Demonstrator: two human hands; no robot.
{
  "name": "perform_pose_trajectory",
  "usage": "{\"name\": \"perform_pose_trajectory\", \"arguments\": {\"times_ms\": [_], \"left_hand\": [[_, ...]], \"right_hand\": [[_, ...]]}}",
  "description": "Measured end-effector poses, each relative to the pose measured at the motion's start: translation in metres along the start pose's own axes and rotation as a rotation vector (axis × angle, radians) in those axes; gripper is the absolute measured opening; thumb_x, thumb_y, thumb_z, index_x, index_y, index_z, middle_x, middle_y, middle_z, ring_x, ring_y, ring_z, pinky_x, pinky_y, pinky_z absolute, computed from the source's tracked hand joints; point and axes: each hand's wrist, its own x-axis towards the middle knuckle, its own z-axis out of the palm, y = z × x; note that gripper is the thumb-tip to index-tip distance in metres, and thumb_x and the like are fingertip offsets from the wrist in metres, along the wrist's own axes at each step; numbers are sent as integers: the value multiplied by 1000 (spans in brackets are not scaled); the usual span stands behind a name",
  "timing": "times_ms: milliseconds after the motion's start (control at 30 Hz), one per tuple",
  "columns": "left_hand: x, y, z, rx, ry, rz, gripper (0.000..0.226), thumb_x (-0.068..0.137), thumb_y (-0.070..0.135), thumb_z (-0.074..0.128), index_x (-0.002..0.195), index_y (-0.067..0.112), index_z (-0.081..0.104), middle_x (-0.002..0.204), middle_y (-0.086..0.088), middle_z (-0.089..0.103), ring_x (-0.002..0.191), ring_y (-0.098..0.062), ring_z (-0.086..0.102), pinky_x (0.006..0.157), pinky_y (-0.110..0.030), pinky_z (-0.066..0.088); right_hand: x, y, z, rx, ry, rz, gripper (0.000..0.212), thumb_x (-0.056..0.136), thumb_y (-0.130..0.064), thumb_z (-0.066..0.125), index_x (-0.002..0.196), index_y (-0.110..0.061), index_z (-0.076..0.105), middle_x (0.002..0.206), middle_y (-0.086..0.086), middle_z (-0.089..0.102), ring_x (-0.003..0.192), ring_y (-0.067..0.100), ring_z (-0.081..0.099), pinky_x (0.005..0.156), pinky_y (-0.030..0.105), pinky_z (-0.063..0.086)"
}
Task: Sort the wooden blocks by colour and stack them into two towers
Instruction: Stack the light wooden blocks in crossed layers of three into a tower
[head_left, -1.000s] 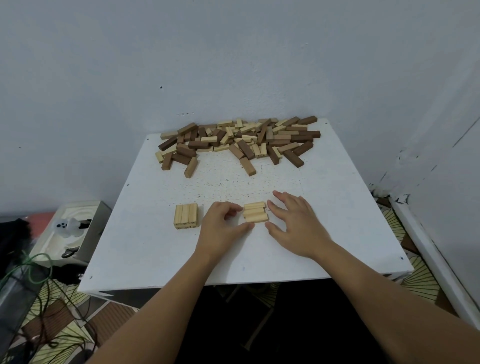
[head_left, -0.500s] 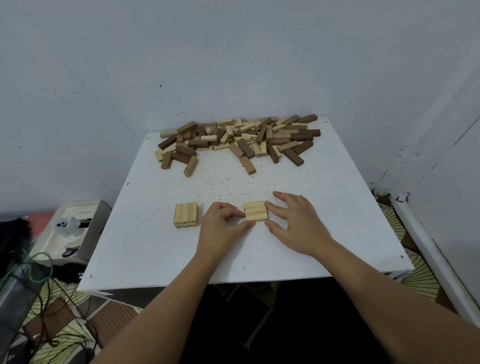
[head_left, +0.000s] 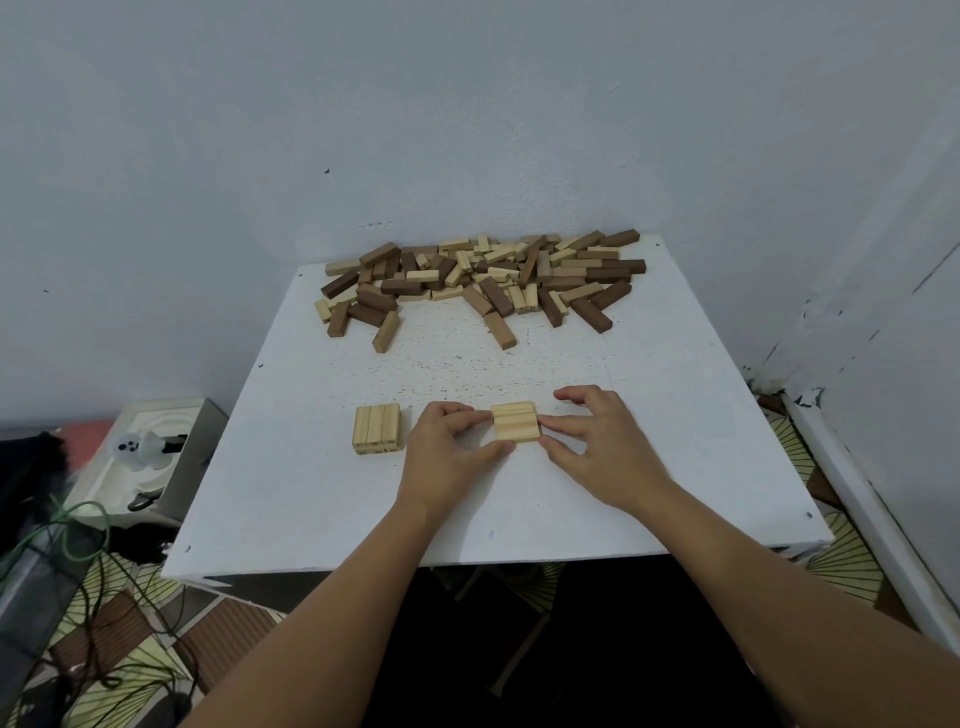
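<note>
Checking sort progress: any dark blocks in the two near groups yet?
No: both the left group and the group between the hands hold only light blocks.

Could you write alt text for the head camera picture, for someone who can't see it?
Two bare hands, the left hand and the right hand, press in on the sides of a small layer of light blocks on a white table. A second light layer sits apart to the left. A mixed pile of light and dark blocks lies at the far edge by the wall.
</note>
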Motion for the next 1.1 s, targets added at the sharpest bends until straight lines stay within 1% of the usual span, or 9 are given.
{"name": "perform_pose_trajectory", "arguments": {"times_ms": [133, 367, 567, 667, 733, 800, 900, 1000, 1100], "left_hand": [[2, 2, -1, 1, -26, -14, 52, 74, 40, 92, 122, 29, 75, 114, 15, 55, 112, 6, 53, 87, -6, 39], [2, 3, -2, -7, -17, -24, 50, 73, 41, 92, 119, 29, 77, 113, 15, 56, 110, 5, 54, 91, -13, 42], [3, 4, -2, 28, -26, -13, 50, 73, 42, 92, 119, 29, 77, 114, 14, 56, 110, 7, 53, 85, -7, 40], [3, 4, -2, 33, -17, -12, 51, 72, 41, 92, 119, 29, 77, 113, 15, 56, 108, 8, 54, 88, -9, 43], [3, 3, -2, 22, -15, 8, 60, 72, 39, 93, 128, 30, 72, 112, 14, 57, 106, 6, 56, 91, -10, 44], [5, 3, -4, 13, -42, 22, 71, 74, 36, 92, 138, 33, 63, 114, 11, 56, 106, 3, 56, 90, -8, 41], [10, 7, -7, 54, -122, 17, 78, 77, 37, 90, 146, 40, 53, 114, 7, 51, 106, 1, 53, 87, -7, 37], [17, 10, -10, 101, -171, 0, 77, 76, 38, 90, 145, 39, 55, 111, 5, 48, 101, 1, 51, 81, -7, 37], [23, 9, -10, 136, -203, -2, 70, 74, 41, 91, 138, 36, 65, 110, 2, 47, 97, -3, 52, 76, -12, 38]], "right_hand": [[1, 0, 1, -2, 1, 3, 31, 94, -39, 71, 124, -31, 74, 135, -9, 53, 127, 13, 43, 112, 35, 38], [1, 0, 0, 25, 14, 12, 31, 93, -38, 73, 123, -29, 75, 129, -11, 54, 122, 11, 45, 108, 33, 40], [1, -1, 0, 28, 23, 0, 30, 92, -38, 74, 121, -29, 76, 127, -9, 56, 119, 12, 47, 106, 35, 43], [2, -1, 0, 32, 29, -2, 31, 91, -39, 75, 121, -30, 76, 125, -11, 55, 117, 10, 46, 104, 33, 43], [2, -1, -1, 33, 39, 6, 35, 91, -40, 75, 124, -29, 74, 122, -11, 53, 114, 8, 46, 103, 30, 42], [4, -2, -3, 20, 30, 23, 45, 91, -42, 74, 133, -28, 67, 122, -11, 52, 113, 8, 45, 104, 29, 40], [10, -2, -7, -47, -57, 58, 61, 93, -50, 68, 150, -35, 50, 124, -11, 45, 117, 13, 41, 109, 33, 35], [18, -6, -13, -88, -175, 101, 69, 95, -54, 62, 156, -44, 33, 121, -13, 36, 116, 12, 33, 111, 35, 29], [23, -10, -20, -68, -256, 142, 70, 95, -54, 62, 156, -50, 29, 122, -12, 34, 121, 13, 30, 108, 32, 24]]}}
